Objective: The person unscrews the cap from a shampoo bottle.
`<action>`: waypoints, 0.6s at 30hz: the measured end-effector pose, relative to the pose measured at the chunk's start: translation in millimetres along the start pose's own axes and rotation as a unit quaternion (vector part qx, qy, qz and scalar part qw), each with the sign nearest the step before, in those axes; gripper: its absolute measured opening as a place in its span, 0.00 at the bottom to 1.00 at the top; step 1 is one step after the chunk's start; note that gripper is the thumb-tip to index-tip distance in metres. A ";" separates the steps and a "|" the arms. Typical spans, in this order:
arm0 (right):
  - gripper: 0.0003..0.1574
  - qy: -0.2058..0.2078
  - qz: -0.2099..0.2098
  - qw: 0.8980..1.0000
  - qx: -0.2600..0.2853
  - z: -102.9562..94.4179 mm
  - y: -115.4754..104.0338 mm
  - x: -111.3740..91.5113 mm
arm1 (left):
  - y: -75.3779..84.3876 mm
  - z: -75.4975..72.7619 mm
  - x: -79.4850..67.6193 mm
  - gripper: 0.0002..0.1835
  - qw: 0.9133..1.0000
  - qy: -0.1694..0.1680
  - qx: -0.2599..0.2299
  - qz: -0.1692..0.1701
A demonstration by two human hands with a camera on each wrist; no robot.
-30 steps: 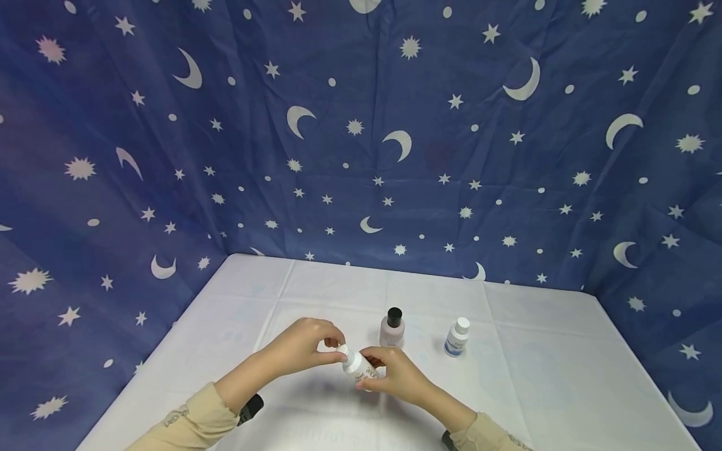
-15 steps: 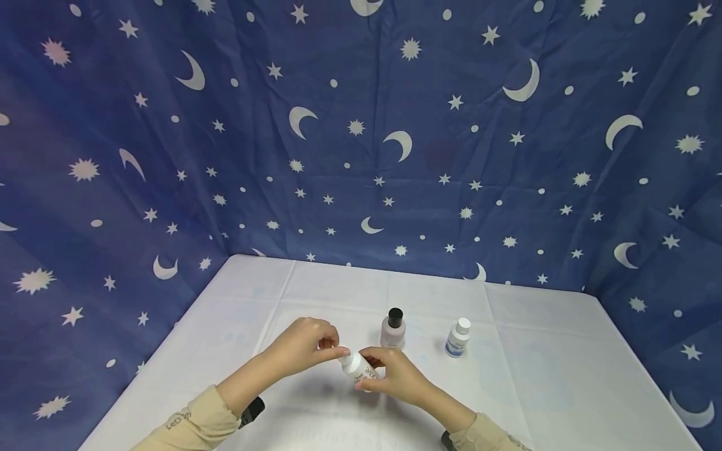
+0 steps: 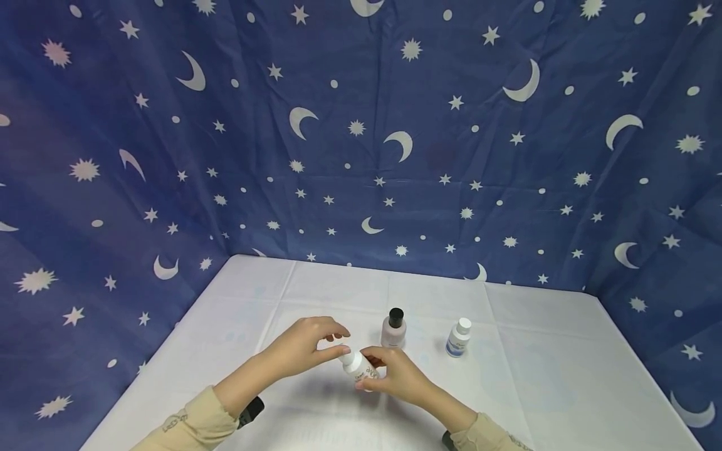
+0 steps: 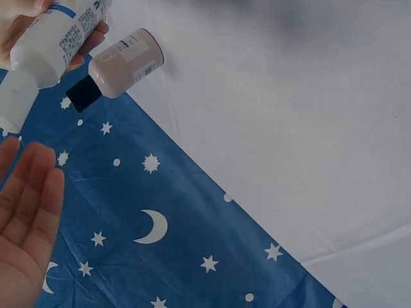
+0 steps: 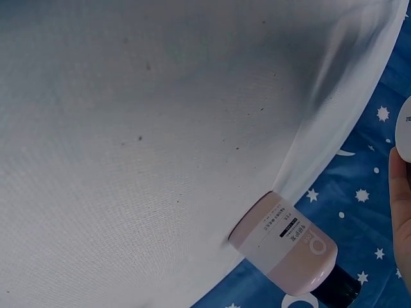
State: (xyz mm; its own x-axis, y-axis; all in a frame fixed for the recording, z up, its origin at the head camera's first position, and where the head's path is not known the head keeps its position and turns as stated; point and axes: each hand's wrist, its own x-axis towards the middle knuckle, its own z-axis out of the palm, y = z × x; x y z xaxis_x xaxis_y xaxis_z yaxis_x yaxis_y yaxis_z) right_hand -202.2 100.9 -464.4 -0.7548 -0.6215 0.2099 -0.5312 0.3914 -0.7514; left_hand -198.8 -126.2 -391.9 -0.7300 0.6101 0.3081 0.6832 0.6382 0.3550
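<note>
My right hand [image 3: 397, 374] grips a white bottle [image 3: 360, 368] with brown lettering round its body, tilted so that its white cap [image 4: 18, 99] points towards my left hand [image 3: 309, 346]. The left thumb lies at the cap in the head view, while the other fingers are spread away from it. Seen from the left wrist, those fingers [image 4: 45, 186] are nearly straight, with a gap to the cap's end. Only the round base of the held bottle [image 5: 404, 131] shows at the edge of the right wrist view.
A pale pink bottle with a black cap [image 3: 393, 332] stands just behind my right hand. Further right is a small white bottle with a blue label [image 3: 457, 339]. A white cloth [image 3: 541, 363] covers the table, and a blue curtain with moons and stars [image 3: 429, 156] hangs around it.
The left fingers have loosened from round the cap and spread away, while the thumb stays near it. My right hand and the white bottle have hardly moved.
</note>
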 end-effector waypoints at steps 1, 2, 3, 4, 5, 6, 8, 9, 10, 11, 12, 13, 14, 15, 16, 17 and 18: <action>0.25 0.000 0.001 1.000 0.000 -0.2 0.0 0.0 | 0.1 -0.6 -0.8 0.15 1.000 -0.002 -0.001 0.003; 0.25 0.000 0.001 1.000 0.001 -0.4 -0.3 0.0 | 0.3 -1.2 -1.5 0.15 1.000 -0.004 -0.003 0.005; 0.24 0.000 0.000 1.000 0.003 -0.5 -0.5 0.0 | 0.2 -1.9 -2.4 0.15 1.000 -0.005 -0.004 0.008; 0.24 0.000 0.000 1.000 0.005 -0.8 -0.5 0.0 | 0.0 -2.6 -3.0 0.15 1.000 -0.007 -0.005 0.013; 0.24 0.000 -0.002 1.000 0.006 -0.9 -0.4 0.0 | -0.3 -3.1 -3.8 0.15 1.000 -0.010 -0.007 0.018; 0.24 -0.001 -0.003 1.000 0.008 -0.9 -0.3 0.0 | -0.6 -3.5 -4.4 0.15 1.000 -0.013 -0.010 0.025; 0.24 -0.002 -0.003 1.000 0.011 -0.6 0.3 0.0 | -0.8 -4.1 -5.5 0.16 0.999 -0.018 -0.014 0.042; 0.24 -0.003 -0.003 1.000 0.011 -0.4 0.8 0.0 | -0.9 -4.2 -6.1 0.17 0.998 -0.021 -0.015 0.050; 0.24 -0.004 -0.001 1.000 0.011 -0.1 1.2 -0.1 | -0.8 -4.2 -6.6 0.17 0.998 -0.024 -0.014 0.056; 0.24 -0.004 0.000 1.000 0.011 0.1 1.4 -0.2 | -1.0 -3.7 -7.0 0.18 0.998 -0.025 -0.012 0.064; 0.25 -0.005 0.001 1.000 0.011 0.3 1.6 -0.2 | -1.1 -3.3 -7.2 0.19 0.997 -0.026 -0.010 0.070; 0.25 -0.005 0.002 1.000 0.010 0.4 1.7 -0.2 | -1.0 -3.0 -7.2 0.19 0.997 -0.027 -0.008 0.074; 0.25 -0.006 0.001 1.000 0.009 0.4 1.6 -0.3 | -1.1 -2.6 -7.2 0.19 0.997 -0.028 -0.008 0.078; 0.25 -0.006 0.001 1.000 0.008 0.3 1.5 -0.3 | -1.2 -1.9 -6.9 0.18 0.996 -0.030 -0.006 0.081; 0.25 -0.006 0.001 1.000 0.009 0.1 1.2 -0.3 | -1.6 -1.1 -6.6 0.18 0.996 -0.032 -0.005 0.082; 0.25 -0.006 0.000 1.000 0.010 -0.1 0.8 -0.2 | -1.8 -0.3 -6.2 0.17 0.996 -0.034 -0.004 0.081; 0.25 -0.006 -0.001 1.000 0.011 -0.2 0.7 -0.1 | -1.9 0.2 -5.8 0.16 0.996 -0.037 -0.004 0.077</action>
State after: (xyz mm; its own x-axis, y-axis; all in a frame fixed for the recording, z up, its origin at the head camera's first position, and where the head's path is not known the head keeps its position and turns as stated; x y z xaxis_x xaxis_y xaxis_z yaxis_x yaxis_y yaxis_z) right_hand -202.6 101.3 -464.8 -0.7485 -0.6309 0.2041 -0.5244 0.3748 -0.7645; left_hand -195.9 -130.8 -394.5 -0.6127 0.7338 0.2935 0.7866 0.5305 0.3159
